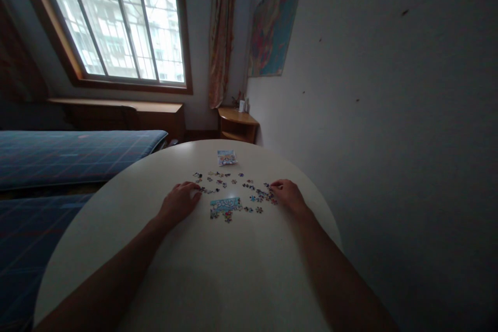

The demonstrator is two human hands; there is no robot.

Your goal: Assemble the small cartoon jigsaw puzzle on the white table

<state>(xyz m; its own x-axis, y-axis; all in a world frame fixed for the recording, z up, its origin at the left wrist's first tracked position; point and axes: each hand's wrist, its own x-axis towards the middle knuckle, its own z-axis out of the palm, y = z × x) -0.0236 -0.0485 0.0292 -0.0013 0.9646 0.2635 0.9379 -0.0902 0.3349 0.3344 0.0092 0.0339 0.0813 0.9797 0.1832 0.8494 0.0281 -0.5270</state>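
A partly joined jigsaw puzzle [225, 206] with a blue top lies flat on the round white table [233, 270], between my hands. My left hand [181, 201] rests at its left, thumb and forefinger apart, with the fingertips beside a few loose puzzle pieces [210, 191]. On the other side, my right hand [288, 195] has its fingers curled and the tips brought together at a small puzzle piece [271, 189]. Just below those fingertips is a cluster of puzzle pieces [262, 194]. Several more pieces are scattered across the middle of the table.
A small picture card or packet [226, 157] lies toward the far side of the table. To the left stands a bed with a blue plaid mattress [78, 155]. A wooden corner shelf [238, 115] stands beyond the table, and a white wall [389, 155] runs along the right.
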